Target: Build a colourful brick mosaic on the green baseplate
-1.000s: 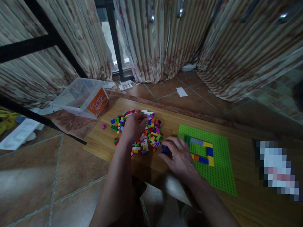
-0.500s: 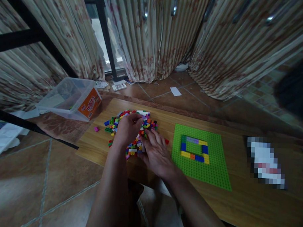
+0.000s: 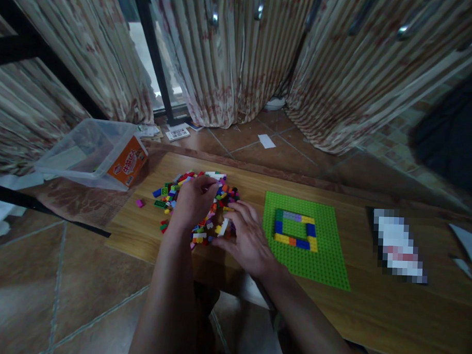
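Observation:
A heap of small multicoloured toy bricks [image 3: 199, 236] lies on the wooden table. Over its middle is my left hand [image 3: 194, 199], fingers bent together in a pinch; whatever they may hold is hidden. My right hand [image 3: 247, 237] is at the heap's right edge, thumb and fingers apart. A white brick [image 3: 224, 226] stands out in the gap by its thumb and fingertips, and I cannot tell if they touch it. Right of the hands lies a green baseplate [image 3: 325, 268] bearing a rectangular ring of bricks [image 3: 303, 245] in blue, yellow, green, orange and pale purple.
A clear plastic box [image 3: 85, 166] with an orange label stands beyond the table's left end. One pink brick [image 3: 139, 203] lies apart from the heap. A blurred-out packet [image 3: 398, 244] is on the table [image 3: 370, 316] at right. Curtains [image 3: 224, 68] hang behind.
My right hand has opened a little at the heap's edge, and a white brick now shows beside its thumb. My left hand stays over the heap. The whole view has shifted slightly.

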The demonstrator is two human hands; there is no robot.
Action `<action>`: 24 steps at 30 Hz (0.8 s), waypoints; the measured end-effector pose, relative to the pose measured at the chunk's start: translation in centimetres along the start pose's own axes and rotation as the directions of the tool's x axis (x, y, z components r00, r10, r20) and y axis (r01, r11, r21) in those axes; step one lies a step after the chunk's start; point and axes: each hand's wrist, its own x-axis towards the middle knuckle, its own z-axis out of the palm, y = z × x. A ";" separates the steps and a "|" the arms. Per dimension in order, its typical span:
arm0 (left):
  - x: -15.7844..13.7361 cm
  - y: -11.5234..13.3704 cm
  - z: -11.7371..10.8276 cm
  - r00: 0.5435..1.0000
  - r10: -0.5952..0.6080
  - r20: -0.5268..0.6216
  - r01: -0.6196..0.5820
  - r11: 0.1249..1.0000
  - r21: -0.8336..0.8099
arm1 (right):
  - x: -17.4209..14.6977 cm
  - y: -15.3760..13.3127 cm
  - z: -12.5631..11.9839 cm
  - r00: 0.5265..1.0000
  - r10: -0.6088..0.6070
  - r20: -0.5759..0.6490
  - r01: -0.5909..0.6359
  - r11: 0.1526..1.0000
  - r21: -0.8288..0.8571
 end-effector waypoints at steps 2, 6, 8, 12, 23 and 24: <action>0.0 0.1 0.2 1.000 0.015 0.017 -0.015 1.000 -0.023 | -0.1 0.1 -0.8 0.996 0.070 -0.057 -0.065 0.994 0.086; -0.2 0.3 1.3 0.986 0.068 0.154 -0.044 0.987 -0.156 | -0.6 1.2 -1.9 0.962 0.249 -0.116 -0.203 0.929 0.308; -0.5 0.7 1.9 0.959 0.091 0.267 -0.029 0.973 -0.229 | -1.0 1.8 -2.1 0.945 0.303 -0.125 -0.231 0.886 0.403; -1.5 2.2 3.0 0.815 0.107 0.569 0.107 0.938 -0.330 | -1.7 2.6 -3.0 0.940 0.303 -0.156 -0.214 0.881 0.421; -1.8 3.2 2.2 0.651 0.129 0.748 0.230 0.905 -0.357 | -2.5 1.3 -3.2 0.938 0.230 -0.260 -0.092 0.887 0.453; -1.8 3.2 1.8 0.636 0.112 0.764 0.246 0.908 -0.338 | -2.6 0.9 -2.9 0.937 0.225 -0.268 -0.081 0.885 0.459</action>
